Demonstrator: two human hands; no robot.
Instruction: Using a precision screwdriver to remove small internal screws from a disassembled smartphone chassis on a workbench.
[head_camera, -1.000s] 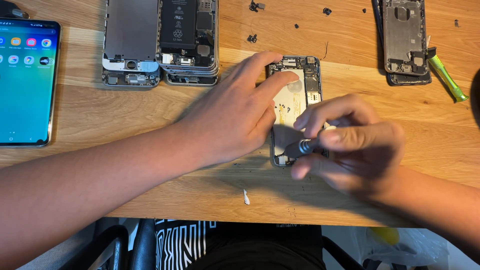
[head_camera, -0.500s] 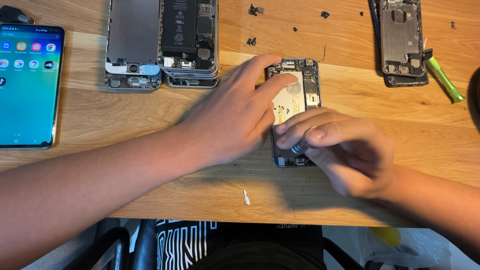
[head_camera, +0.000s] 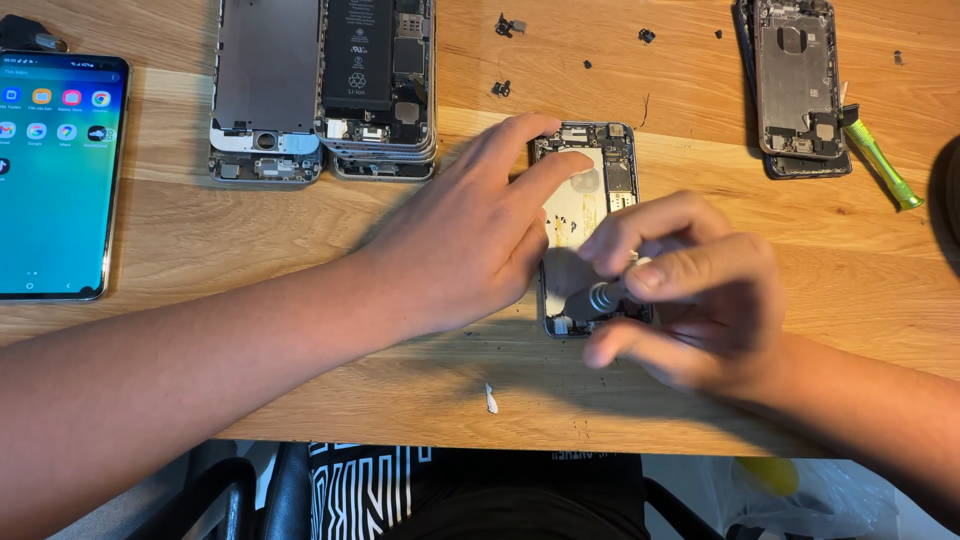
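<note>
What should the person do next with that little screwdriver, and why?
Probably keep the left hand pressing the opened phone flat and turn the screwdriver gently. The right hand pinches it with its tip down at the phone's lower end.

Hands (head_camera: 470, 240) — screwdriver (head_camera: 598, 297) — opened phone (head_camera: 592, 165)

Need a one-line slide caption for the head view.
Left hand steadies an opened phone chassis on a wooden table while the right hand holds a small screwdriver to it.
</note>
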